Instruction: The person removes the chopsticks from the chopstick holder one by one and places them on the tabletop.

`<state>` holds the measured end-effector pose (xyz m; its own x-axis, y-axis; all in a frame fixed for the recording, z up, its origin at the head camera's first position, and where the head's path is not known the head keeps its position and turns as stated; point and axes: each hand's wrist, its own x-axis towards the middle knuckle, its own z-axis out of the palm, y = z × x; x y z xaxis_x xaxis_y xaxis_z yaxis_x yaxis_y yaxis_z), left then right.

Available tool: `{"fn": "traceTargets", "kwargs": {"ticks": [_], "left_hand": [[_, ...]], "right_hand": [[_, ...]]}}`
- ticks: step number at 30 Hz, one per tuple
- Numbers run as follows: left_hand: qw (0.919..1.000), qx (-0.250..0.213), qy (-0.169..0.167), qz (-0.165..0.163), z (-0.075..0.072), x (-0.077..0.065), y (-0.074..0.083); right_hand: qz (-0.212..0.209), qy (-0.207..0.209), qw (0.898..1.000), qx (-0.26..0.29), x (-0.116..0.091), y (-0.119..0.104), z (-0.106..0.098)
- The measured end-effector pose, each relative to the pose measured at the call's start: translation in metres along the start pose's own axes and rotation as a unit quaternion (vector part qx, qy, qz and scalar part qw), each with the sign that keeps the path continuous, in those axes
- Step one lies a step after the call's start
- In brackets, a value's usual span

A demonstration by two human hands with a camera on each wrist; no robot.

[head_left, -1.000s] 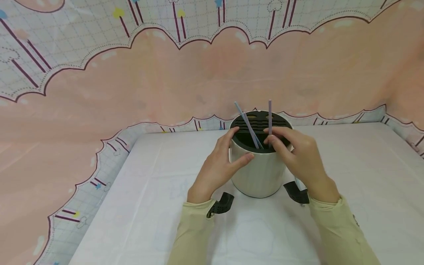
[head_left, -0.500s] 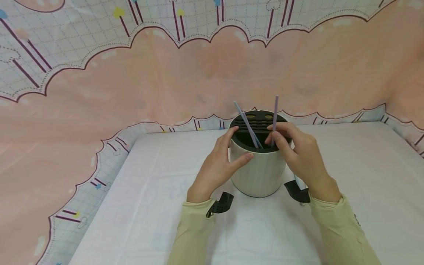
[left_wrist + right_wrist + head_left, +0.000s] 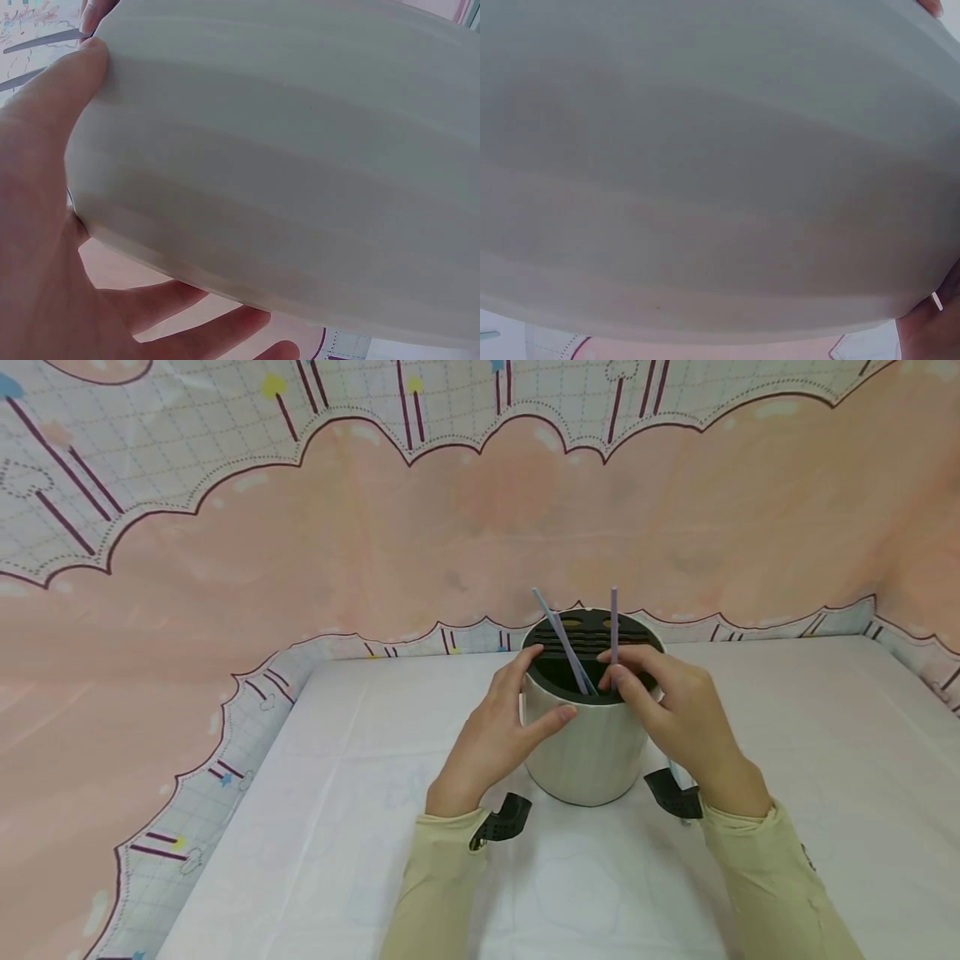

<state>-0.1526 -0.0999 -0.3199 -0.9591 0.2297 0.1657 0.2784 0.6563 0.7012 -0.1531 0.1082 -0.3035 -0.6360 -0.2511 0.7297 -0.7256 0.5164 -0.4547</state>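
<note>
A white round utensil holder [image 3: 585, 752] with a slotted black top [image 3: 573, 639] stands upright before me. My left hand [image 3: 495, 731] holds its left side near the rim, thumb in front and the other fingers around the side; the left wrist view shows them along the white wall [image 3: 262, 165]. My right hand [image 3: 675, 706] pinches a thin purple straw [image 3: 614, 614] between thumb and forefinger, upright over the holder's front opening. Its lower end is hidden in the opening. A light blue straw [image 3: 541, 600] and a purple one lean crossed in the same opening. Mostly holder wall fills the right wrist view.
A white cloth-covered table [image 3: 360, 760] lies beneath the holder. Behind it hangs a peach curtain [image 3: 450, 543] with a scalloped, patterned border. Black straps [image 3: 506, 818] sit at both wrists.
The right hand first raised the purple straw slightly and shifted it right, then brought it back down and left to nearly the same spot. My left hand has stayed on the holder.
</note>
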Motion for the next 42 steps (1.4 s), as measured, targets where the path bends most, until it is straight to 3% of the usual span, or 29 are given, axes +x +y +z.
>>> {"fn": "traceTargets", "kwargs": {"ticks": [9, 15, 22, 27, 30, 35, 42], "left_hand": [[1.0000, -0.001, -0.003, 0.002, -0.001, 0.002, 0.001], [1.0000, -0.003, -0.004, -0.001, -0.001, 0.003, 0.001], [1.0000, 0.001, 0.000, 0.001, 0.001, 0.004, 0.001], [1.0000, -0.001, -0.002, 0.000, 0.001, 0.005, 0.001], [1.0000, -0.001, -0.002, -0.002, 0.001, 0.005, 0.002], [1.0000, 0.004, 0.000, -0.002, 0.002, 0.005, 0.001], [1.0000, 0.008, -0.001, 0.001, 0.002, 0.005, 0.001]], "right_hand": [[-0.001, 0.019, 1.000, 0.008, 0.002, 0.000, 0.001], [0.012, 0.095, 0.995, 0.011, 0.004, -0.002, -0.001], [0.024, 0.201, 0.976, 0.075, 0.006, -0.002, -0.005], [0.028, 0.252, 0.958, 0.134, 0.009, -0.003, -0.010], [0.034, 0.278, 0.943, 0.182, 0.011, -0.005, -0.014], [0.040, 0.332, 0.895, 0.296, 0.013, 0.000, -0.024], [0.050, 0.406, 0.839, 0.358, 0.015, 0.010, -0.042]]}}
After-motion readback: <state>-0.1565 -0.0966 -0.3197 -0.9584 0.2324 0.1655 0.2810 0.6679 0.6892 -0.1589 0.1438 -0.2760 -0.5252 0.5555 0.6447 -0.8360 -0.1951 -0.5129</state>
